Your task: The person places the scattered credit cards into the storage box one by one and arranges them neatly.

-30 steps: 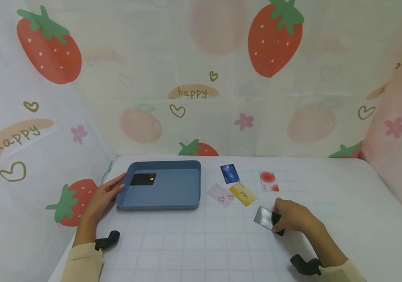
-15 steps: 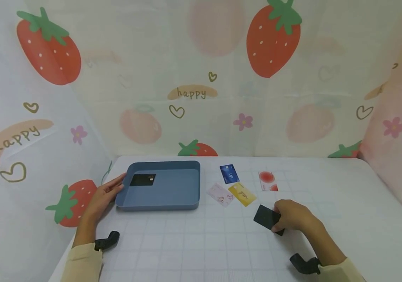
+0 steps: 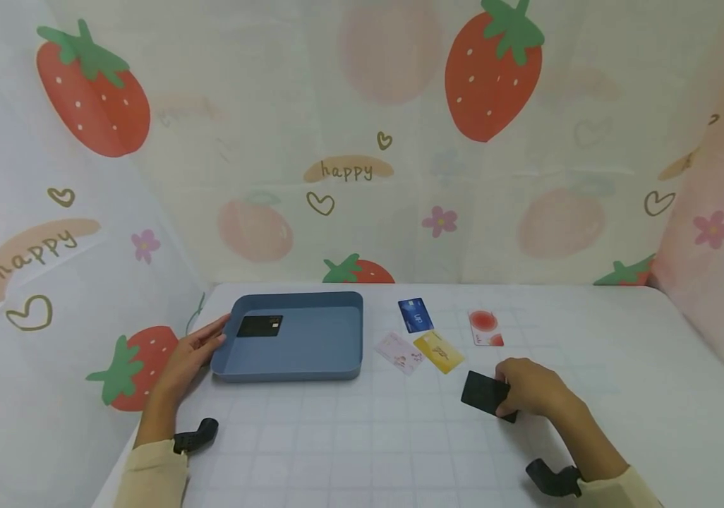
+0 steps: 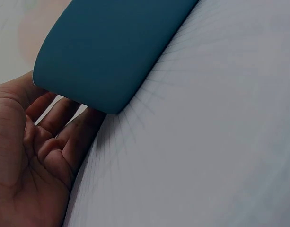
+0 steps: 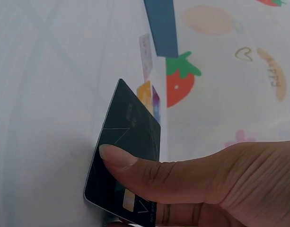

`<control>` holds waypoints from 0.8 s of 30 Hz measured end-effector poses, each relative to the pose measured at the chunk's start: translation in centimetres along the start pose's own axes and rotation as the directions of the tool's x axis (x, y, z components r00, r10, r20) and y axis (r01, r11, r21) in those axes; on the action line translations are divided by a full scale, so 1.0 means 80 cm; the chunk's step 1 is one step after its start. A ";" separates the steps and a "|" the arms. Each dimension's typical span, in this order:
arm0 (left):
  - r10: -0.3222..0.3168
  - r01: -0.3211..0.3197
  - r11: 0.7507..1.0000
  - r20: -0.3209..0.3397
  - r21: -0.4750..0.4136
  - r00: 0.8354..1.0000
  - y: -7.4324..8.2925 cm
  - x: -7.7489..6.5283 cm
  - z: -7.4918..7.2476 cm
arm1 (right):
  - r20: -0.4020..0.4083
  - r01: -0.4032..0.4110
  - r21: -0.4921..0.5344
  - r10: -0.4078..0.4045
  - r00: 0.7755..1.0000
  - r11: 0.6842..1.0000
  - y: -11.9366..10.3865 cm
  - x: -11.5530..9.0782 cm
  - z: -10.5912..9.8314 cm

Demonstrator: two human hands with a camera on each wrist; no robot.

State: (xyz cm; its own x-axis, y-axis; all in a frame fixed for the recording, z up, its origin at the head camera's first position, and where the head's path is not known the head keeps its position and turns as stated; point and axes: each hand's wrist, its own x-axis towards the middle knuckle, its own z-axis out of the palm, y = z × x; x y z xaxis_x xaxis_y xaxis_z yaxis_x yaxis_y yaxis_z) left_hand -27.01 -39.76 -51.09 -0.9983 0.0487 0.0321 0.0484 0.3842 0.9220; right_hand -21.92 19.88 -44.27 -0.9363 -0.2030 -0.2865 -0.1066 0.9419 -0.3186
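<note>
My right hand (image 3: 532, 386) pinches a black bank card (image 3: 485, 394) by its right end, low over the right part of the table. In the right wrist view, the thumb lies across the black card (image 5: 128, 118), and a small chip shows near its lower end. My left hand (image 3: 192, 360) touches the left end of a shallow blue tray (image 3: 292, 376) with fairly straight fingers. The left wrist view shows those fingers (image 4: 59, 116) against the tray's outer wall (image 4: 102, 56). Inside the tray, at its left, lies another black card (image 3: 260, 326).
Between the tray and my right hand lie a blue card (image 3: 415, 315), a pale pink card (image 3: 399, 353) and a yellow card (image 3: 439, 351) close together. A white card with red circles (image 3: 485, 329) lies apart, farther right. A strawberry-print curtain (image 3: 362, 141) stands behind the table.
The black card in my right hand has tilted slightly, so its bright glare is gone and its face looks dark. My left hand and the tray stay in place.
</note>
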 end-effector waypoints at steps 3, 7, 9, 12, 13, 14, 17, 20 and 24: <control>-0.001 0.001 1.000 0.000 0.005 1.000 0.000 0.000 0.000 | -0.011 0.019 -0.002 -0.019 1.000 1.000 0.001 0.000 -0.001; 0.004 -0.004 1.000 0.002 0.002 1.000 0.000 0.000 0.000 | -0.019 0.040 -0.003 -0.040 0.999 0.999 0.003 0.000 -0.003; 0.008 -0.008 1.000 0.002 -0.001 1.000 0.000 0.000 0.000 | -0.024 0.046 0.003 -0.046 0.999 0.999 0.003 0.000 -0.004; 0.011 -0.011 1.000 0.002 0.000 1.000 0.000 0.000 0.000 | -0.034 0.062 0.017 -0.061 0.998 0.998 0.005 -0.001 -0.004; 0.011 -0.011 1.000 0.001 0.001 1.000 0.001 0.000 -0.001 | -0.036 0.070 0.024 -0.069 0.997 0.997 0.005 -0.001 -0.004; 0.009 -0.009 1.000 0.000 0.005 1.000 0.001 -0.001 -0.001 | -0.037 0.078 0.030 -0.077 0.996 0.997 0.006 -0.001 -0.005; 0.007 -0.007 1.000 0.001 0.011 1.000 0.004 -0.001 -0.001 | -0.033 0.105 0.054 -0.104 0.994 0.993 0.007 -0.002 -0.008; 0.008 -0.008 1.000 0.001 0.014 1.000 0.004 -0.001 -0.001 | -0.035 0.125 0.071 -0.122 0.992 0.990 0.008 -0.001 -0.010; 0.014 -0.014 1.000 0.008 0.003 1.000 0.003 -0.001 -0.001 | -0.071 0.143 0.106 -0.136 0.988 0.984 0.008 0.001 -0.011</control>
State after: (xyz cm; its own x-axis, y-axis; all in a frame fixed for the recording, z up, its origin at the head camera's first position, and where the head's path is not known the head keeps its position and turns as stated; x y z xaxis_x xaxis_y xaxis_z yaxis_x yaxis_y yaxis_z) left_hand -26.94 -39.73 -50.85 -0.9972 0.0615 0.0422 0.0627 0.3862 0.9203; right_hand -22.33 20.73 -43.71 -0.9345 -0.3097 -0.1755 -0.2037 0.8695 -0.4499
